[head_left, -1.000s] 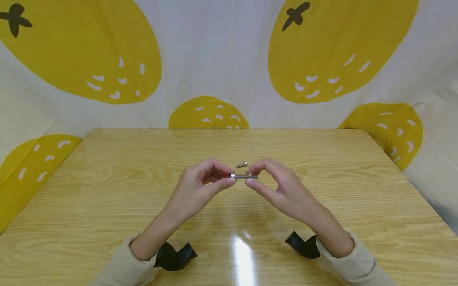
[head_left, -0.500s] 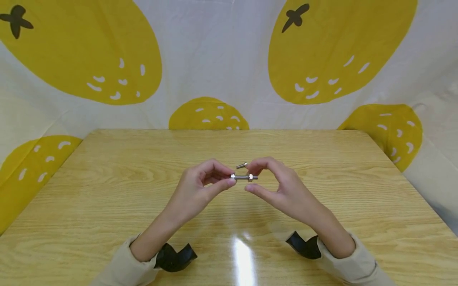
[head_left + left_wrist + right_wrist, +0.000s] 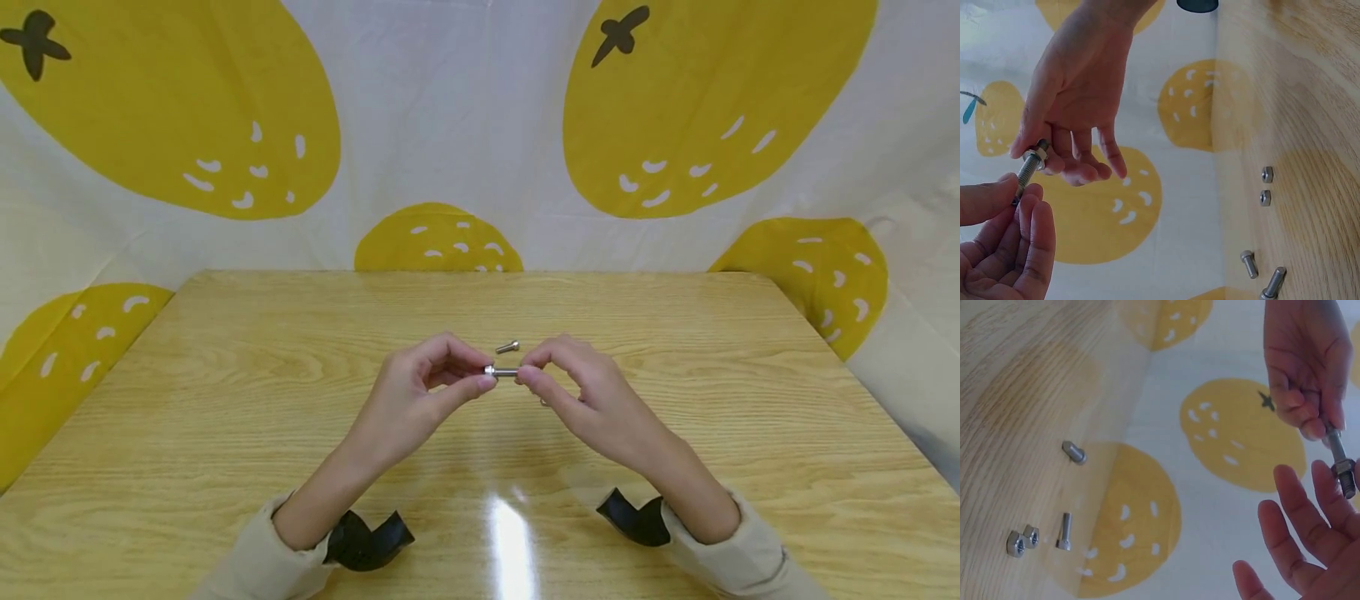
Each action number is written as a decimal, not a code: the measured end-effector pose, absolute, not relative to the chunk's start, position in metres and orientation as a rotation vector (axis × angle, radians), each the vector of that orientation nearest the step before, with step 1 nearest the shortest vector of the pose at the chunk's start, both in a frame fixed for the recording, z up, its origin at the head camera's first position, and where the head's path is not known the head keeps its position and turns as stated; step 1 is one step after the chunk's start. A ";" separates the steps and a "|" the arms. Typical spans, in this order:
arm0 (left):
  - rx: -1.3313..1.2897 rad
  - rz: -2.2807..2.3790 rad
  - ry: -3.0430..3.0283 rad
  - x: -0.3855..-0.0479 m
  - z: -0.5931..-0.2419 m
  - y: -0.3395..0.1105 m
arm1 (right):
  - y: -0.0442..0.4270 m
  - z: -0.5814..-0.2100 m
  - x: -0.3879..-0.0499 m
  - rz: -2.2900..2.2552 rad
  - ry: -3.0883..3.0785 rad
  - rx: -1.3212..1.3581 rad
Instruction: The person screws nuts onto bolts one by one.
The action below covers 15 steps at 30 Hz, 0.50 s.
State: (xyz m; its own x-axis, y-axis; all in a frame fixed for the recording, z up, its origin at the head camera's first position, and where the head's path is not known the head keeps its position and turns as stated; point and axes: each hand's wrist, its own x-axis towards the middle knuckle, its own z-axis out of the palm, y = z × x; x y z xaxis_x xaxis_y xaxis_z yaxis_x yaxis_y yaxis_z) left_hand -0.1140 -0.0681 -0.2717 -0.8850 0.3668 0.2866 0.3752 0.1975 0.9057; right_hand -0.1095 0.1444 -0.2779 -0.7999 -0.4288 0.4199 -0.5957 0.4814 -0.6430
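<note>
My left hand (image 3: 420,387) pinches the head end of a metal bolt (image 3: 507,372), which lies level above the table. From the other side, the thumb and forefinger of my right hand (image 3: 588,396) come together round the nut on its threaded end. The fingers hide that nut in the head view. In the left wrist view the nut (image 3: 1035,154) shows between the right fingertips, with bolt thread (image 3: 1026,173) running back to the left fingers. The right wrist view also shows the nut (image 3: 1343,467), a short stretch of thread poking out beyond it.
Behind the hands a loose bolt (image 3: 507,347) lies on the wooden table (image 3: 300,317). The left wrist view shows a second bolt (image 3: 1274,283) and two loose nuts (image 3: 1266,175) there. A white cloth (image 3: 450,108) with yellow fruit hangs behind the table.
My right thumb and forefinger came off the nut half a second ago, leaving it bare. Now they are closed round it again. The left hand and the bolt have stayed in place.
</note>
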 end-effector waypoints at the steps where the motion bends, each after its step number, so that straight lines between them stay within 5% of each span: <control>1: -0.751 -1.841 -2.425 -0.114 -0.272 -0.068 | 0.144 -0.278 -0.110 1.219 -2.540 0.883; 15: -0.741 -1.836 -2.432 -0.114 -0.272 -0.068 | 0.145 -0.277 -0.109 1.219 -2.472 0.965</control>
